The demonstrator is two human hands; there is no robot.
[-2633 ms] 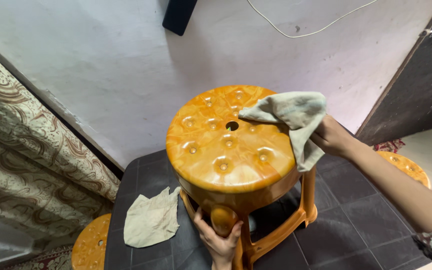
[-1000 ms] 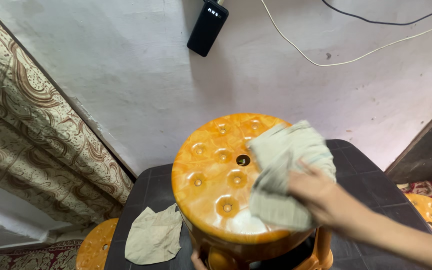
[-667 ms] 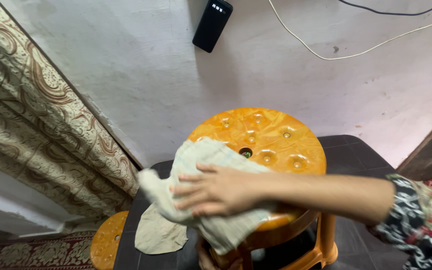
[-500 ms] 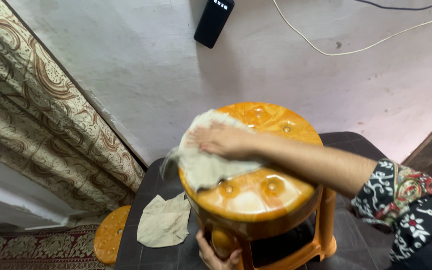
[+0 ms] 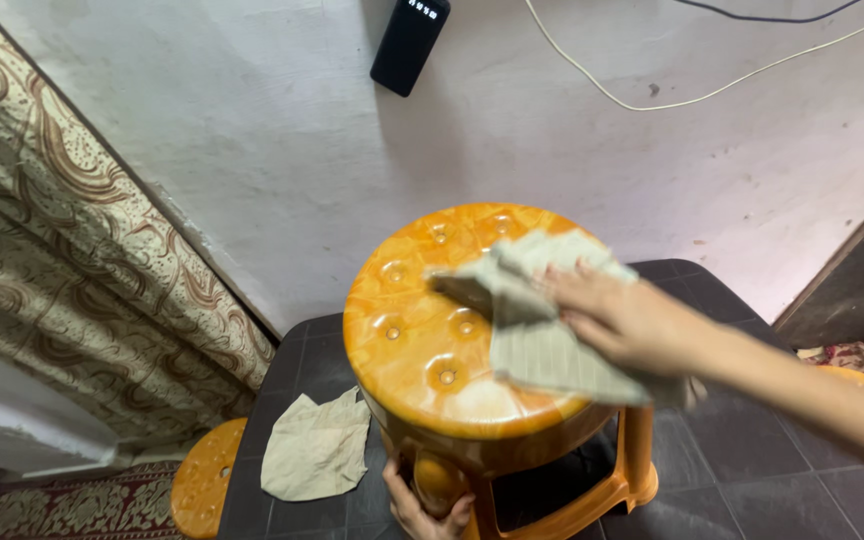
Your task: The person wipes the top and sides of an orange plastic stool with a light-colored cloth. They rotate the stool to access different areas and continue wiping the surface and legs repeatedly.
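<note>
Beige cloth (image 5: 542, 335) under flat right hand (image 5: 622, 320) hides stool (image 5: 422, 340) hole; left hand (image 5: 422, 505) clutches leg, half cropped

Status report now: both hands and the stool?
Right hand pressing cloth on orange stool seat. Left hand gripping stool leg. Nothing in the way.

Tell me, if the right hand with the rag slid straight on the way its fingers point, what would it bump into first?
Probably nothing on the seat. The right hand points left across the orange stool, pressing the rag flat. The dimpled seat ahead looks bare up to its rim; depth beyond that is unclear.
</note>
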